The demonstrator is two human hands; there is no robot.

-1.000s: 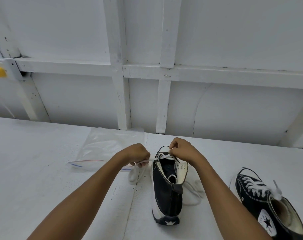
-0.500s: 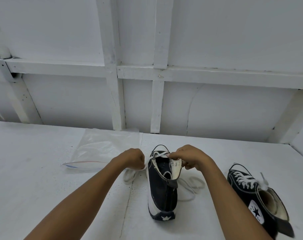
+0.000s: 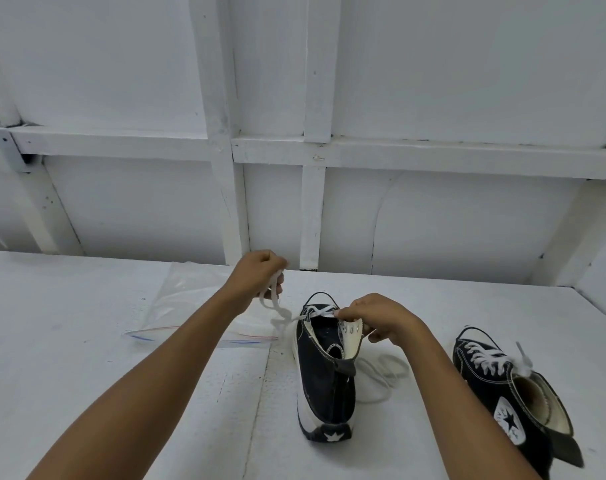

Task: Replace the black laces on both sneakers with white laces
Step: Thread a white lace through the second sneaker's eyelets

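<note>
Both clenched: left grip [image 3: 256, 276] holds the white lace [image 3: 272, 300] beside the sneaker [image 3: 324, 382], right grip [image 3: 381, 320] pinches its eyelet edge.

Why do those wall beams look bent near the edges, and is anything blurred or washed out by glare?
Head view: the wide-angle lens bows the wall beams toward the frame edges; light is soft and even, with only faint shadows beside the middle sneaker; no harsh glare, just a mild sheen on the plastic bag; the left hand and its white lace look slightly smeared.
</note>
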